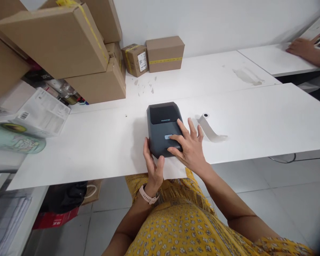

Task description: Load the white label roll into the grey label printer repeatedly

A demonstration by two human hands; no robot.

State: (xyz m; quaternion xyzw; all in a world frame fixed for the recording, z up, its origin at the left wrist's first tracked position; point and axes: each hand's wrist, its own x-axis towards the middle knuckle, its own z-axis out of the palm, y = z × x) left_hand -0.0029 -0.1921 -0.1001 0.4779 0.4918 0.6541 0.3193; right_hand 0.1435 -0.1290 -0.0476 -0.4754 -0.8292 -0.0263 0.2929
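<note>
A dark grey label printer point(160, 133) with a black glossy lid and a pale blue button point(168, 137) lies near the front edge of the white table. White paper point(173, 170) shows at its near side, over the table edge. My left hand point(153, 167) holds the printer's lower left corner, fingers along its side and thumb at the front. Spread fingers of my right hand point(189, 145) rest on the printer's right part, one fingertip touching the button. Right of it, a small paper roll point(205, 117) stands on the table with a strip unrolled towards me.
Stacked cardboard boxes point(55, 42) and a white box point(39, 110) crowd the left, above a mint green cylinder point(18, 140). Two smaller taped boxes point(165, 55) stand by the wall. Another person's hand point(300, 48) rests on the adjoining table point(261, 58) at far right.
</note>
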